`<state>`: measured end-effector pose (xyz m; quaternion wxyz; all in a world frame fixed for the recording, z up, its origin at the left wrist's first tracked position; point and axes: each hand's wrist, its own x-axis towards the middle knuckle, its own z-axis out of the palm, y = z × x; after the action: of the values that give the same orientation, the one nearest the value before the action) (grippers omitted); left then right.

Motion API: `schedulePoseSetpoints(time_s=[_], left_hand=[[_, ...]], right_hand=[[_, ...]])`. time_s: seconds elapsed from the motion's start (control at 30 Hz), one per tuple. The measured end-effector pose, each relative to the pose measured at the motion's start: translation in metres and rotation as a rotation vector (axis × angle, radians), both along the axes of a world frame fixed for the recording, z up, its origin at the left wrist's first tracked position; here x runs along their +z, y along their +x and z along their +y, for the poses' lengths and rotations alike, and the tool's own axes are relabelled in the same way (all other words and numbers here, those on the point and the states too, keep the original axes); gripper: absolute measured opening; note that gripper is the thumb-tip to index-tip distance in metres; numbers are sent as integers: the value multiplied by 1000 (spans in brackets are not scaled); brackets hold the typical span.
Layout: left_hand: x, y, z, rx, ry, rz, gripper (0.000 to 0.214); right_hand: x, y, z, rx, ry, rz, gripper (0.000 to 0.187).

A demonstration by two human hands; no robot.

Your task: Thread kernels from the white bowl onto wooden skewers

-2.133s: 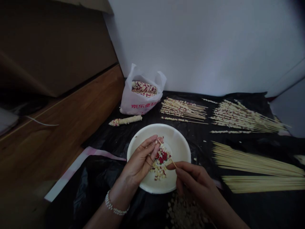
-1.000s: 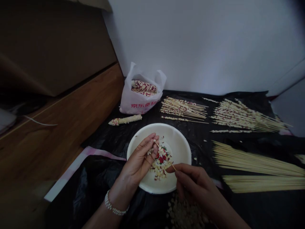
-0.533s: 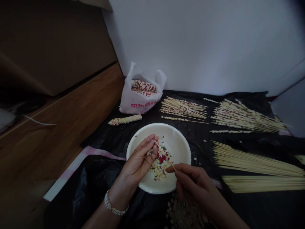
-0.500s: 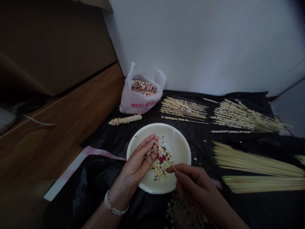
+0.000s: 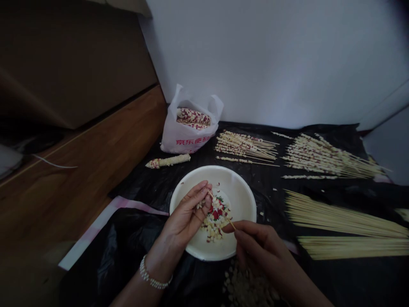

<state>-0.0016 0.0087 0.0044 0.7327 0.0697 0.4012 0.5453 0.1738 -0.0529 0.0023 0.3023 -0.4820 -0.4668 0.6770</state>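
Observation:
Over a white bowl (image 5: pixel 243 194) of pale and red corn kernels (image 5: pixel 214 215), my left hand (image 5: pixel 187 215) pinches a kernel against the tip of a thin bamboo skewer (image 5: pixel 222 211). My right hand (image 5: pixel 260 247) grips the skewer's lower end at the bowl's near rim. A few kernels sit threaded near the skewer's tip. A bead bracelet circles my left wrist.
On the black plastic sheet lie two heaps of filled skewers (image 5: pixel 246 147) (image 5: pixel 329 162) at the back and bare skewers (image 5: pixel 345 226) at the right. A stripped corn cob (image 5: pixel 168 161) and a white bag of corn cobs (image 5: pixel 191 123) sit at the back left. Loose kernels (image 5: pixel 246 288) lie near me.
My left hand's fingers have shifted slightly down the skewer tip over the bowl. My right hand has hardly moved.

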Motion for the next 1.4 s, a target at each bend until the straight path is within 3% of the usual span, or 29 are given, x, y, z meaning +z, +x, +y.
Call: schedulePoseSetpoints(time_s=[0.47, 0.7, 1.17, 1.4], left_hand=[[2, -2, 1, -16, -18, 39, 23], [2, -4, 0, -85, 51, 70, 41], [3, -6, 1, -115, 76, 85, 46], [5, -1, 0, -68, 14, 71, 29]], right_hand=[[0, 2, 0, 10, 41, -36, 43], [1, 2, -1, -3, 18, -57, 47], [4, 2, -3, -10, -12, -34, 44], [4, 1, 1, -1, 16, -35, 45]])
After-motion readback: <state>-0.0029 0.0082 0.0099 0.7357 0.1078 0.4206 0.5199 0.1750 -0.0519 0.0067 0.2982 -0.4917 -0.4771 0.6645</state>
